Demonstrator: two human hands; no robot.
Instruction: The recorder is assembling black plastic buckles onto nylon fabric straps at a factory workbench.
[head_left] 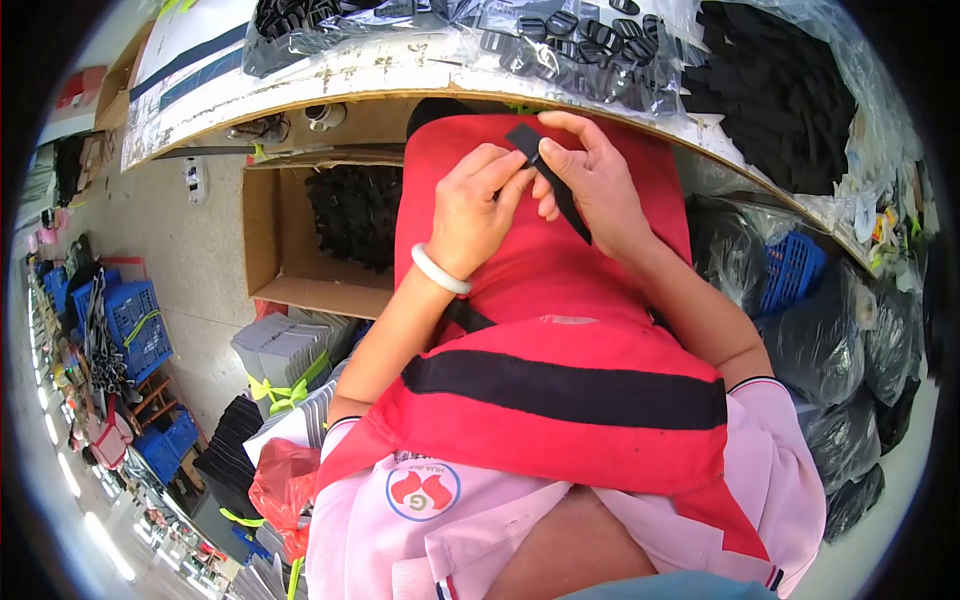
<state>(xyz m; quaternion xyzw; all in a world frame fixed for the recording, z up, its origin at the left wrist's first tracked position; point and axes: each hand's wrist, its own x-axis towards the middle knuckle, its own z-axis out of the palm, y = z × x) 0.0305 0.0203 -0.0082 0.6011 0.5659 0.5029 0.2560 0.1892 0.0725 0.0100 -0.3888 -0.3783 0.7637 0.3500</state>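
Note:
A short black webbing strap [566,196] is held above my lap, over a red apron [560,270]. My right hand [603,187] is closed around it, with the thumb on top and one strap end hanging below the fingers. My left hand [478,206], with a white bangle on the wrist, pinches near the strap's upper part. A small dark piece, perhaps a buckle, sits between the fingertips, mostly hidden. On the table beyond my hands lie several black plastic buckles [600,38] on clear plastic, and a heap of black strap pieces [765,95] is at the far right.
The worn white table [440,78] edges close in front of my hands. An open cardboard box [262,235] of black pieces stands below it at left, near stacked grey pieces [283,352]. Dark plastic bags [820,340] and a blue crate [792,270] are at right.

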